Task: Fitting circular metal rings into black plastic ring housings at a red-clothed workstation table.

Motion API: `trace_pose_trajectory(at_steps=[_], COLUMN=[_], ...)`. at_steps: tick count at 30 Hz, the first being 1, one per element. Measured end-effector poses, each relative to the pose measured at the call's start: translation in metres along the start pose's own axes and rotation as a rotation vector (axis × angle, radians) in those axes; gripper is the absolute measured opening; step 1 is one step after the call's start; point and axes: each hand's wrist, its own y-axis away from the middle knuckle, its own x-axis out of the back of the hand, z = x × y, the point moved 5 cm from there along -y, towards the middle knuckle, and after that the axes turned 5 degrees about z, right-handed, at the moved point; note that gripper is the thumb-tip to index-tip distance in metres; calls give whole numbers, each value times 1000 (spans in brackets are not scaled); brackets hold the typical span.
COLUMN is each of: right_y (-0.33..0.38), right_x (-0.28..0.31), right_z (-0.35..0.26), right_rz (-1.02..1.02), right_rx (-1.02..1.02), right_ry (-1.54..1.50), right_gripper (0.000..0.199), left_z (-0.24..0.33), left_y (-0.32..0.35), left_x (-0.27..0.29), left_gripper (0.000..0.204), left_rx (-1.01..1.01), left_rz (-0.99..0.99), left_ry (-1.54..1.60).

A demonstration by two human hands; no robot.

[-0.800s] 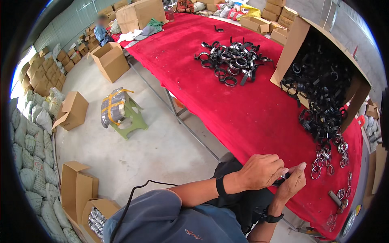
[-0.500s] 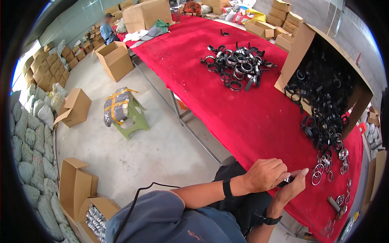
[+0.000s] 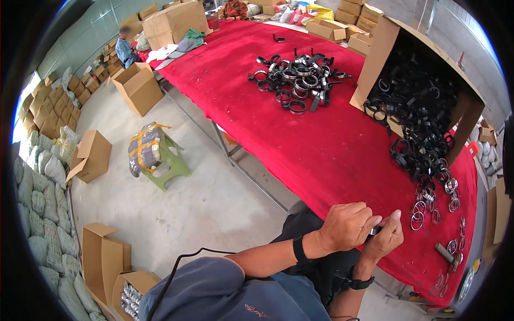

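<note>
Low in the frame, right of the middle, the person's left hand (image 3: 347, 227) and right hand (image 3: 384, 241) were pressed close together over the near edge of the long tabletop covered in red cloth (image 3: 321, 139). Both hands had a closed grip on one small dark and silvery piece (image 3: 374, 230), which peeked out between the fingers; most of it was hidden, so its shape could not be told. The hands seemed to be held tight together like that so the little piece would stay steady while the fingers worked on it. Just to the right of the hands, thin silver metal rings (image 3: 428, 206) lay flat on the cloth, near enough to pick up easily. Above them, at the right of the frame, a big brown cardboard box (image 3: 385, 48) lay tipped on its side, so the black ring clamps (image 3: 423, 117) inside had spilled out toward the hands. A second heap of black and silver rings (image 3: 297, 80) sat in the upper middle of the frame, well apart from the hands. A small grey metal tool (image 3: 445, 253) rested at the lower right, near the right hand. On the floor at the left stood a green plastic stool with a taped grey bundle (image 3: 152, 155) on it, with open brown cardboard boxes (image 3: 91, 155) around.
</note>
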Motion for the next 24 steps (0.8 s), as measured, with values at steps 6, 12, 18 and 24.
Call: trace_pose_trajectory(at_steps=[6, 12, 18, 24], right_y=[5, 1, -15, -18], right_x=[0, -8, -20, -1], right_z=[-7, -8, 10, 53], right_rz=[27, 40, 54, 70], right_rx=[-17, -34, -103, -474], right_ry=[-77, -114, -124, -344], right_gripper=[64, 60, 64, 62], left_z=[4, -5, -19, -36], left_y=[3, -2, -17, -2], left_x=[1, -5, -14, -13], left_gripper=[37, 37, 42, 25], left_rx=[-73, -125, 18, 295], left_rz=[41, 71, -47, -404], left_ry=[88, 81, 61, 286])
